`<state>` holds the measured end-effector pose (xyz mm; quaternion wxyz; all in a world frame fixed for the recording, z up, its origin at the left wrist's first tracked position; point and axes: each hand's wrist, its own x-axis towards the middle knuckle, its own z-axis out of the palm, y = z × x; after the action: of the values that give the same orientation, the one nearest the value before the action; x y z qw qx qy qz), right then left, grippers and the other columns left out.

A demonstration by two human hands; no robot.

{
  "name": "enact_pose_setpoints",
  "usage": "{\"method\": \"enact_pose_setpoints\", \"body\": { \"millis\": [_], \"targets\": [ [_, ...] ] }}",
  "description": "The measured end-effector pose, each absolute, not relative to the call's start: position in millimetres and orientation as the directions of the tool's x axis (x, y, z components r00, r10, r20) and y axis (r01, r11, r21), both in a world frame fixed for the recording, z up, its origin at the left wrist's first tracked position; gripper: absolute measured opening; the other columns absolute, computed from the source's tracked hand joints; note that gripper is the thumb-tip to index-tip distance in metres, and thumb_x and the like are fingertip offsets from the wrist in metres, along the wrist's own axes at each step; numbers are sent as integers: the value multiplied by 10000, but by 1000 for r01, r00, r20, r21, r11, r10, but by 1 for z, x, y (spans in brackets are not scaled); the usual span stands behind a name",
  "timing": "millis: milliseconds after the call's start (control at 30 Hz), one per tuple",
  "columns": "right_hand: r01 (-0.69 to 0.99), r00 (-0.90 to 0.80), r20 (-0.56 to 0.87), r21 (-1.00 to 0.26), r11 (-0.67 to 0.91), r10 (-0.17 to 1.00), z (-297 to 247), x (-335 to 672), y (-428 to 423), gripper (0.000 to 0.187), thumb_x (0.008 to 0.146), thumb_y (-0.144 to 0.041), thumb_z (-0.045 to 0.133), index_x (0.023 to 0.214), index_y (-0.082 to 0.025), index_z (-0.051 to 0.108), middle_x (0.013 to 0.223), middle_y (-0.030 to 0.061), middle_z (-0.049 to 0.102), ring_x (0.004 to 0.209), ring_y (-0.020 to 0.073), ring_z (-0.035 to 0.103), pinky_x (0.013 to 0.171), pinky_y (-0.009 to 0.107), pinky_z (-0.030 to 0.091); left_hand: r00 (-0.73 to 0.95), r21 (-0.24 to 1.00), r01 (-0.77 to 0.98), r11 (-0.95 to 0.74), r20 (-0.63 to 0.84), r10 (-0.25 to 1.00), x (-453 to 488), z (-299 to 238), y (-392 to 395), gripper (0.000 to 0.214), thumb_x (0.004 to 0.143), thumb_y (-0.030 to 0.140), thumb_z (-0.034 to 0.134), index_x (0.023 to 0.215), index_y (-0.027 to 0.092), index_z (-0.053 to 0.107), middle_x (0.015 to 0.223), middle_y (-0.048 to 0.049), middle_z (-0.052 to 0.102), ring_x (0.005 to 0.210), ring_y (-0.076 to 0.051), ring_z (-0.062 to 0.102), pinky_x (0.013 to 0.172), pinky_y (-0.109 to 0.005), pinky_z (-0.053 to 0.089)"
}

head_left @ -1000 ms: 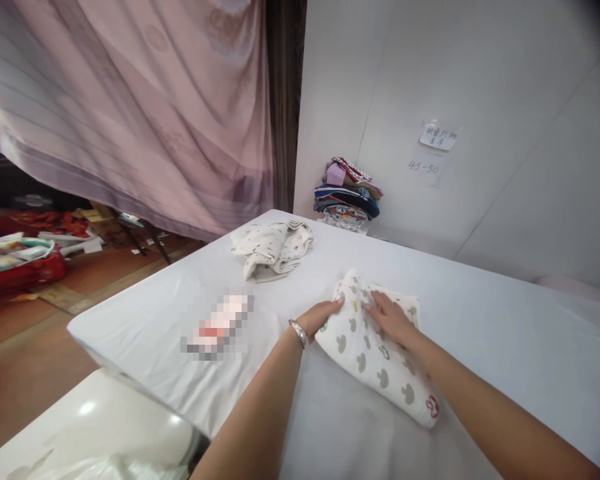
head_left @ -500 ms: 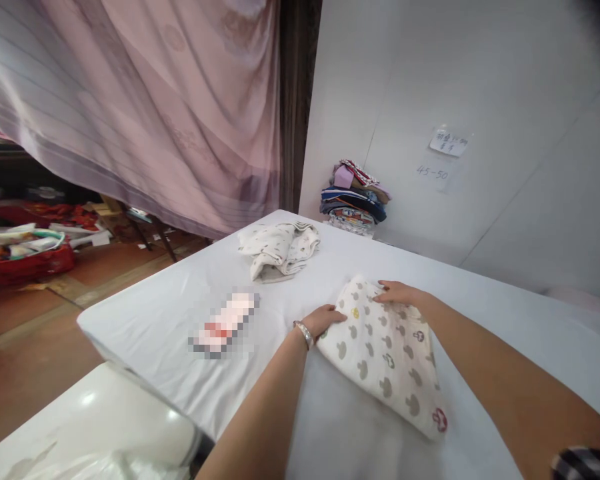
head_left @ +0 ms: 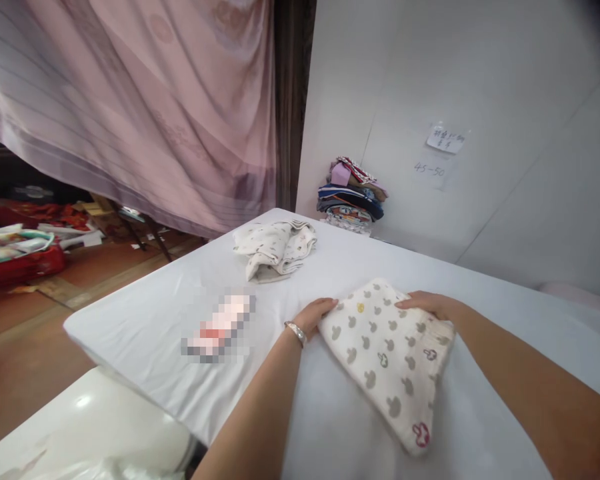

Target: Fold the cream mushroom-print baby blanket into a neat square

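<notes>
A folded white cloth (head_left: 380, 353) with grey rabbit-head prints, plus a yellow one and a red one, lies slanted on the white-covered table. My left hand (head_left: 315, 317) holds its left edge, thumb on top and the other fingers hidden beneath. At the upper right edge, my right hand (head_left: 430, 304) grips the cloth with fingertips over the top face. Further back on the table sits a loosely folded white cloth (head_left: 275, 248) with small dark prints. A pixelated flat item (head_left: 220, 328) lies to the left of my left hand.
A stack of folded fabrics (head_left: 353, 197) stands against the grey wall panel (head_left: 420, 80) beyond the table. Handwritten paper (head_left: 447, 138) is stuck there. A pink curtain (head_left: 180, 100) hangs behind. A red basket (head_left: 25, 257) is on the floor; a white glossy surface (head_left: 90, 427) adjoins at lower left.
The rabbit-print cloth has turned slightly, its red-print corner swinging left and down. My right hand has moved right, down along its edge; my left hand has shifted a little left.
</notes>
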<state>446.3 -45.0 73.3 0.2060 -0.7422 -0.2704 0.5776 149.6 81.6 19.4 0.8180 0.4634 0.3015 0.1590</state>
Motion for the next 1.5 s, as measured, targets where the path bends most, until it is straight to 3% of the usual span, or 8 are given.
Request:
{"method": "enact_pose_setpoints", "body": {
  "millis": [167, 400, 633, 800, 900, 1067, 1267, 1500],
  "targets": [
    [-154, 256, -798, -591, -792, 545, 61, 468, -95, 475, 648, -432, 699, 984, -108, 609, 1014, 193, 648, 934, 318, 620, 782, 422, 516, 769, 796, -49, 603, -355, 532, 151, 22, 78, 455, 622, 417, 706, 949, 175, 502, 992, -101, 620, 838, -209, 624, 759, -370, 493],
    [-336, 261, -785, -620, -709, 563, 57, 462, -142, 472, 709, -415, 661, 1063, -113, 582, 1079, 184, 626, 972, 269, 612, 836, 368, 501, 889, 825, 211, 525, -386, 248, 163, 25, 48, 523, 640, 512, 669, 976, 131, 548, 1005, -143, 629, 803, -221, 635, 726, -368, 508],
    [-548, 221, -761, -614, -568, 610, 67, 426, -157, 438, 768, -361, 596, 1108, -88, 557, 1001, 188, 654, 928, 290, 627, 839, 431, 493, 649, 958, 162, 236, -283, 707, 186, 14, 24, 646, 568, 287, 761, 1133, 151, 478, 959, -102, 634, 832, -220, 620, 716, -318, 509],
    [-627, 324, -652, -690, -361, 685, 55, 378, -146, 416, 791, -330, 567, 1127, -86, 534, 974, 173, 667, 920, 279, 632, 829, 425, 498, 490, 977, -51, 209, -158, 857, 169, 28, 61, 732, 622, 248, 716, 1268, 186, 379, 867, -44, 636, 764, -171, 626, 703, -284, 506],
    [-615, 392, -576, -744, -262, 717, 39, 345, -136, 425, 764, -309, 614, 1130, -110, 530, 995, 150, 667, 922, 263, 633, 833, 403, 501, 449, 958, -93, 270, -201, 871, 148, 32, 90, 670, 644, 313, 711, 1238, 212, 418, 1073, -78, 612, 855, -163, 622, 726, -262, 500],
    [-550, 530, -507, -816, -180, 680, 24, 326, -138, 498, 692, -287, 694, 1131, -129, 521, 1004, 141, 666, 890, 274, 641, 782, 395, 525, 538, 945, 114, 306, -318, 781, 137, 26, 98, 643, 619, 404, 732, 1175, 186, 493, 1175, -125, 575, 912, -201, 618, 762, -290, 497],
    [-601, 630, -573, -787, -139, 524, 29, 340, -182, 506, 727, -320, 631, 1175, -125, 500, 884, 120, 695, 859, 292, 649, 730, 415, 547, 776, 972, 109, 210, -215, 592, 158, 21, 68, 690, 594, 363, 762, 1210, 206, 493, 1242, -135, 533, 1023, -240, 577, 827, -326, 490],
    [-669, 641, -570, -743, 11, 514, 24, 324, -195, 577, 741, -338, 630, 1255, -164, 435, 937, 101, 688, 922, 285, 631, 788, 439, 528, 640, 996, 66, -56, 1, 768, 164, 38, 58, 445, 653, 360, 694, 1058, 200, 599, 1123, -88, 609, 1000, -214, 571, 910, -344, 437]
  ]
}}
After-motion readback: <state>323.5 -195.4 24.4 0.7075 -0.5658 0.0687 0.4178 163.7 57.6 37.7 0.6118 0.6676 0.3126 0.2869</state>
